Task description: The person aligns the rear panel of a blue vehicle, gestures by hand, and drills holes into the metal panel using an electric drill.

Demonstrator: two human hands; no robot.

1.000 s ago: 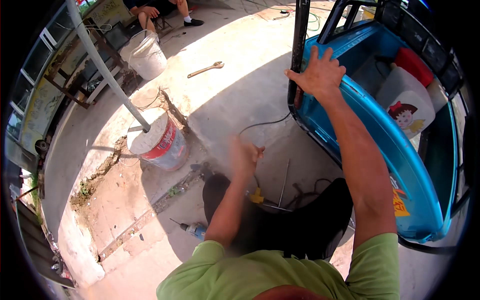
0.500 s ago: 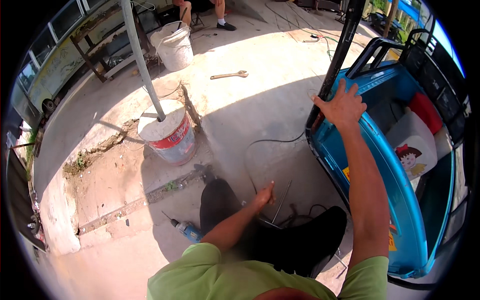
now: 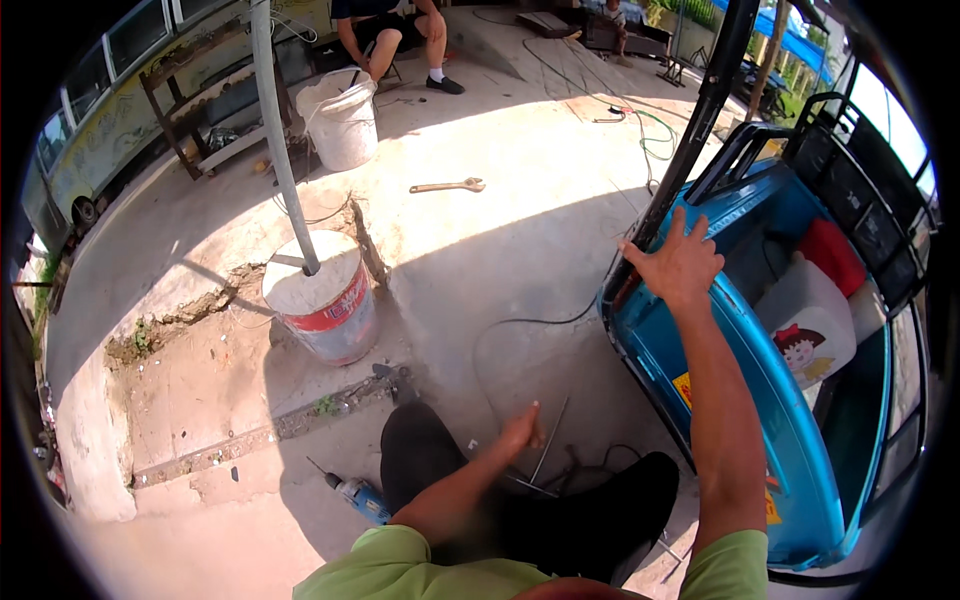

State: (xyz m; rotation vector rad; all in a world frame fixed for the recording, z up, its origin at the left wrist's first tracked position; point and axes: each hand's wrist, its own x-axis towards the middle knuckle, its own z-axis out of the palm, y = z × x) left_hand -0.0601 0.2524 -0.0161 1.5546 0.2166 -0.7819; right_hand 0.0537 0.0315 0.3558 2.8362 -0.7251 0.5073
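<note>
Buckets: two; one red-and-white bucket (image 3: 330, 330) bears one upright grey pole (image 3: 275, 130), and one white bucket (image 3: 342, 130) stands farther off.
Drill: one blue drill (image 3: 362, 500), lying on the ground.
Wrench: one wrench (image 3: 447, 186), flat on the sunny concrete.
Left hand: one of two hands, well apart from the other; the left hand (image 3: 522, 428) is low, fingers partly hidden, so I cannot tell if it grips something.
Rod: one thin metal rod (image 3: 550, 440), just beside this hand.
Right hand: the right hand (image 3: 683, 262) rests with spread fingers on the blue body's rim.
Blue body: one blue vehicle body (image 3: 735, 345), at the right, holding one pale container (image 3: 825, 325) and one red object (image 3: 833, 257).
</note>
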